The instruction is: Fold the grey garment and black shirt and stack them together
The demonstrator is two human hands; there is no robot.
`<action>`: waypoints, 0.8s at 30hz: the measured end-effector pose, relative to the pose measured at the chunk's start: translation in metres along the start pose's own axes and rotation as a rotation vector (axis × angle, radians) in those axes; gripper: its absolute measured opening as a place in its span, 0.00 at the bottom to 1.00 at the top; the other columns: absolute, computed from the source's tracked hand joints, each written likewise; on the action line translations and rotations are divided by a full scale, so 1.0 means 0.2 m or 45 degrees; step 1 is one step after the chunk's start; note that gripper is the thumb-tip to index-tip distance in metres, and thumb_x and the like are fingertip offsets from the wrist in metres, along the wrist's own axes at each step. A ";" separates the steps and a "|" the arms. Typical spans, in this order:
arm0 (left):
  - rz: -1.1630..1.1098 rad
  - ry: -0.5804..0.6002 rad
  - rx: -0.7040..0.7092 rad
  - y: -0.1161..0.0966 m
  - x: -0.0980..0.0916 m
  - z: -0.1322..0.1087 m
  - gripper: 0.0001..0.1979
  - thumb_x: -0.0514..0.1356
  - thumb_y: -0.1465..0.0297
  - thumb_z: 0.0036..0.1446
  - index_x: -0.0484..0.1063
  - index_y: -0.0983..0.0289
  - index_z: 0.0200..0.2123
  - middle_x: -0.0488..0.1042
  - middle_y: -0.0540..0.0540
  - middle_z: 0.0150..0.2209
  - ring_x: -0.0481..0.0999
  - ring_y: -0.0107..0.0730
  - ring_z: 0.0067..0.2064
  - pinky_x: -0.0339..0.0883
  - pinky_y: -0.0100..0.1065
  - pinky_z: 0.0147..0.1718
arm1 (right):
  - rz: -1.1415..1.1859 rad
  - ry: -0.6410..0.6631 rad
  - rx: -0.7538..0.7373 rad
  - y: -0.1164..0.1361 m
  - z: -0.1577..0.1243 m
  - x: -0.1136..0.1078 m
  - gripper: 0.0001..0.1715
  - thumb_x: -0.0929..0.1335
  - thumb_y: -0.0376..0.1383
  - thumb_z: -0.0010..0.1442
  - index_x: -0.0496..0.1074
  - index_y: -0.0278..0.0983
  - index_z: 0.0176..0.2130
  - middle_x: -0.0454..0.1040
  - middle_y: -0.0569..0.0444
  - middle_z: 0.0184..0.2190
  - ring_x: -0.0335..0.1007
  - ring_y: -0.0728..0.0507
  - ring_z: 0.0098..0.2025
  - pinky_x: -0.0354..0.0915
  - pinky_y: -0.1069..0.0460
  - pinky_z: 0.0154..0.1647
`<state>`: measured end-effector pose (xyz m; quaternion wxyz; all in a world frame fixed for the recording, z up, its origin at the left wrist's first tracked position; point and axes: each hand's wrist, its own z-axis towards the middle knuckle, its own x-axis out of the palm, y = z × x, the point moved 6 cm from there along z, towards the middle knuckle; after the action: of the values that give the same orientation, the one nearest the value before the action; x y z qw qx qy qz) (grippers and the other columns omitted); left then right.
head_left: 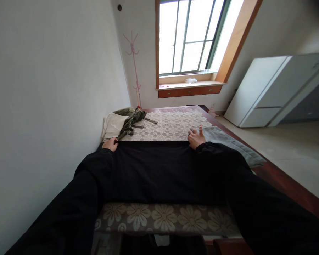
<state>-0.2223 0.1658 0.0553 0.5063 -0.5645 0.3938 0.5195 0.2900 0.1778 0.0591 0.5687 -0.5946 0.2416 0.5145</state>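
Black cloth [154,170] lies spread mid-frame over the floral bed cover [170,125]. Left hand [110,144] pinches its far-left corner; right hand [196,138] presses the far-right corner, fingers partly splayed. I'd keep both corners level and taut, imo.

Far corner: I see an olive green garment [131,118] lying partly on a cream pillow [113,125], against the wall.
Right edge: a grey blanket [230,141] lies along the bed's side.
Wall: a pink coat stand [134,67] stands beside the window [191,35].
Sill: something small and white [190,80], too blurred to name.
Right: I see a white fridge [276,90] on the floor.
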 end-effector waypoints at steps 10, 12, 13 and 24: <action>-0.007 -0.055 0.052 -0.14 -0.10 -0.14 0.26 0.62 0.64 0.60 0.66 0.63 0.61 0.77 0.63 0.54 0.75 0.48 0.57 0.67 0.41 0.56 | 0.133 -0.055 0.045 0.08 -0.13 -0.24 0.21 0.68 0.33 0.61 0.76 0.34 0.53 0.69 0.39 0.62 0.59 0.28 0.65 0.44 0.27 0.69; -0.004 -0.071 0.138 -0.17 -0.14 -0.27 0.29 0.61 0.61 0.60 0.64 0.62 0.63 0.71 0.62 0.62 0.70 0.47 0.62 0.63 0.40 0.60 | 0.199 -0.075 -0.030 0.15 -0.27 -0.32 0.23 0.65 0.39 0.67 0.71 0.36 0.59 0.66 0.42 0.65 0.59 0.33 0.66 0.52 0.35 0.69; -0.002 -0.072 0.184 -0.18 -0.16 -0.36 0.27 0.61 0.60 0.61 0.65 0.61 0.62 0.69 0.61 0.63 0.69 0.48 0.63 0.62 0.40 0.60 | 0.250 -0.078 -0.082 0.19 -0.37 -0.35 0.24 0.63 0.42 0.70 0.70 0.38 0.60 0.66 0.44 0.66 0.60 0.35 0.66 0.56 0.40 0.68; -0.227 0.200 -0.229 0.36 -0.06 -1.30 0.21 0.57 0.46 0.54 0.72 0.56 0.39 0.78 0.53 0.32 0.79 0.46 0.35 0.67 0.38 0.35 | 1.016 0.365 0.470 0.09 -1.48 -0.08 0.22 0.61 0.58 0.66 0.71 0.46 0.41 0.79 0.53 0.31 0.79 0.34 0.35 0.67 0.43 0.36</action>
<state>-0.2446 -0.1022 0.0420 0.4654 -0.6792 0.3323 0.4600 0.3683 -0.1059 0.0137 0.3834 -0.4091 0.6154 0.5541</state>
